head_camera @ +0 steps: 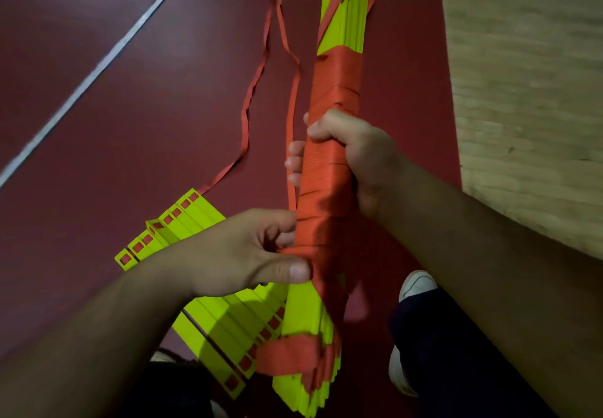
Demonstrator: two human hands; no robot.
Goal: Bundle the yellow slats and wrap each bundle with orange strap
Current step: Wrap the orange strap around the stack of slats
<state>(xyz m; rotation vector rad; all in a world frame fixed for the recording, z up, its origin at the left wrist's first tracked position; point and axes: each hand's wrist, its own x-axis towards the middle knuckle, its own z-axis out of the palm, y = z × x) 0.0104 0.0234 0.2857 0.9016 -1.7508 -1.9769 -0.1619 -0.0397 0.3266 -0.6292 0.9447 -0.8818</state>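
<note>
Ribbed orange strap [329, 143] around flat slats [346, 16]

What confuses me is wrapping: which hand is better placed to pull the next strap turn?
Left. The left hand pinches the orange strap; the right hand grips the bundle, steadying it.

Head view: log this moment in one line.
step: wrapping | right hand: grips wrapped bundle | left hand: pinches orange strap at bundle | loose slats: on red floor
</note>
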